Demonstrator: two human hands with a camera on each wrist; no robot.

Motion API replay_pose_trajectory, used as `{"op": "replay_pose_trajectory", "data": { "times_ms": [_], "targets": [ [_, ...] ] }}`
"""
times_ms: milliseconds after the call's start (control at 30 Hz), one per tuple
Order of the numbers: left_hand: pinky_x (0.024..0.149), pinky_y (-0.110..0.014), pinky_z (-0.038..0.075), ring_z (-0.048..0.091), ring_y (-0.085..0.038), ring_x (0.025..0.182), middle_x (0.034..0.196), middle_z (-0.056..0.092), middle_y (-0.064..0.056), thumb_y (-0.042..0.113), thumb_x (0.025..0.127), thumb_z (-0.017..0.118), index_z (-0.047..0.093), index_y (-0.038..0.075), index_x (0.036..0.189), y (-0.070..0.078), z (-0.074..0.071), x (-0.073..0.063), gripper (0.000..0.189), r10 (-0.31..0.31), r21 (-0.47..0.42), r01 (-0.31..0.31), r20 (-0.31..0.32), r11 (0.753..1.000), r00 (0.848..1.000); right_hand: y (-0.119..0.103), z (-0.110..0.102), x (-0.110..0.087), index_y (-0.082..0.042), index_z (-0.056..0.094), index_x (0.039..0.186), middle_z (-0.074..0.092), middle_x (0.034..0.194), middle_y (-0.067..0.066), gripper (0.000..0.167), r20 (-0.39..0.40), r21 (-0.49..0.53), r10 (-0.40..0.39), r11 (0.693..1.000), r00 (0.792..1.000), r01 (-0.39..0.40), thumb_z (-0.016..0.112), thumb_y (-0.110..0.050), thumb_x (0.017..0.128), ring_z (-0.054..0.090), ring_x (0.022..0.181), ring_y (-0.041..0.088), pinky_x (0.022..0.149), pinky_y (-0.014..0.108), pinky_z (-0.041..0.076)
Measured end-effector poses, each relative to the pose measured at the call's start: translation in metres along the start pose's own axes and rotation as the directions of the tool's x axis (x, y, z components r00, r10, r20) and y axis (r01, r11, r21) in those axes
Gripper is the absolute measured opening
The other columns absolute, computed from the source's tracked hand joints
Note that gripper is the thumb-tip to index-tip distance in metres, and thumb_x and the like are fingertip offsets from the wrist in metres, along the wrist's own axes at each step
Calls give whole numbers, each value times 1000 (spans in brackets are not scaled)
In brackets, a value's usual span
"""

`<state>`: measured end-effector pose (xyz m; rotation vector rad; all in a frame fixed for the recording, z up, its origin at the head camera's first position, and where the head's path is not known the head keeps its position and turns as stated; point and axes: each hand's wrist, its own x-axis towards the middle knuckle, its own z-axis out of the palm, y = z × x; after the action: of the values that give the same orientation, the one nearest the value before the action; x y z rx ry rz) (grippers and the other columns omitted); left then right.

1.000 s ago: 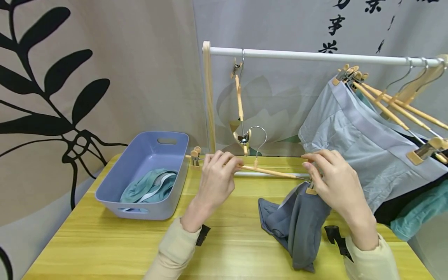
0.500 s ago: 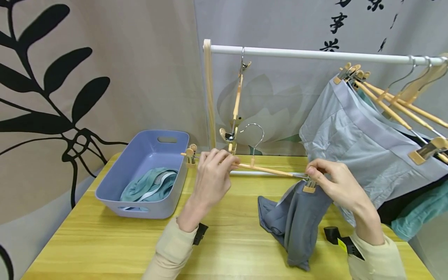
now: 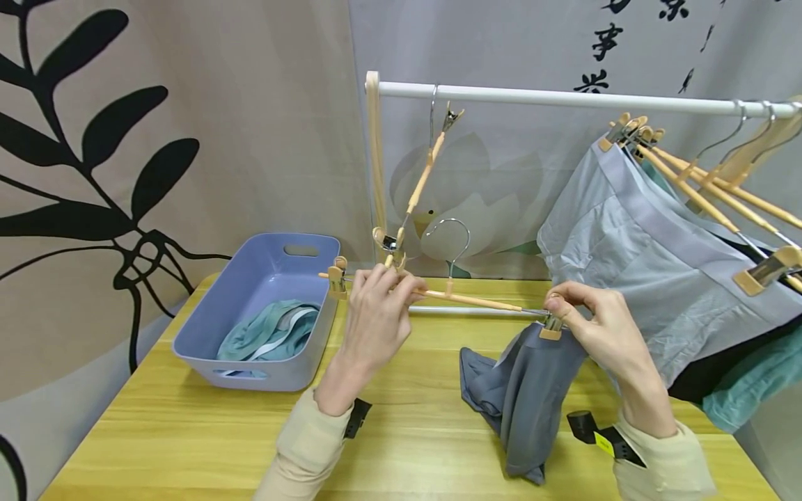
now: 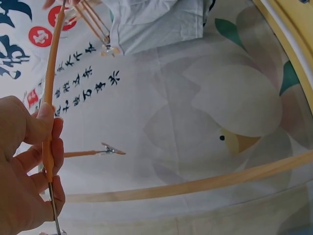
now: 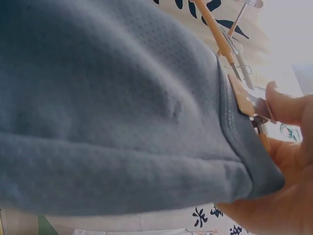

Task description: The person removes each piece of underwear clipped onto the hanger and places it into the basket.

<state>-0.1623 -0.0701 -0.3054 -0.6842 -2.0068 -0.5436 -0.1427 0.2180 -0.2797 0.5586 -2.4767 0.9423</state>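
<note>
My left hand [image 3: 379,309] grips a wooden clip hanger [image 3: 479,301] along the left part of its bar. In the left wrist view the thumb and fingers wrap round the bar [image 4: 50,83]. My right hand [image 3: 604,327] pinches the clip [image 3: 551,328] at the hanger's right end. That clip bites the waistband of a dark grey garment [image 3: 532,403], which droops onto the table. The right wrist view shows the grey fabric [image 5: 117,112] close up, beside the wooden clip pad [image 5: 240,95]. At the hanger's other end, the left clip [image 3: 338,278] carries no cloth.
A bare hanger [image 3: 422,177] hangs from the white rail [image 3: 532,95], its lower end close behind my left hand. Light grey shorts [image 3: 651,243] and other garments hang at the right. A blue basket [image 3: 194,348] with teal cloth [image 3: 269,330] stands left on the wooden table [image 3: 188,445].
My right hand has closed its pinch on the right clip and lowered slightly. The held hanger has shifted a little left with the grey garment. The bare hanger on the rail has turned.
</note>
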Motion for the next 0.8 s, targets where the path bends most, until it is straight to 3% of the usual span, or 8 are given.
{"op": "replay_pose_trajectory", "data": {
  "times_ms": [367,567,800],
  "targets": [
    [72,-34,37,48,-19,67,83,66,0,-1,81,66,69,12,87,1,0,0,14,-7,-20,8,31,1000,999,-1,-1,0,-11,70,86,65,78,-12,10,-26,-13,6,1000,1000,-7,62,-13,91,54,75,-9,70,9,40],
    [72,-34,37,56,-18,74,80,64,1,0,81,68,69,13,84,2,0,1,14,0,-21,0,12,1000,1000,-1,-1,0,-10,71,85,67,77,-2,9,-44,-27,-7,1000,999,6,63,-12,90,54,73,-9,68,9,40],
    [72,-33,37,55,-18,74,80,64,1,3,81,68,69,13,83,2,2,2,10,4,-17,-4,-2,1000,1000,0,-1,0,-9,71,85,68,75,4,9,-59,-42,-15,999,998,12,63,-12,90,53,71,-9,66,9,40]
  ]
}}
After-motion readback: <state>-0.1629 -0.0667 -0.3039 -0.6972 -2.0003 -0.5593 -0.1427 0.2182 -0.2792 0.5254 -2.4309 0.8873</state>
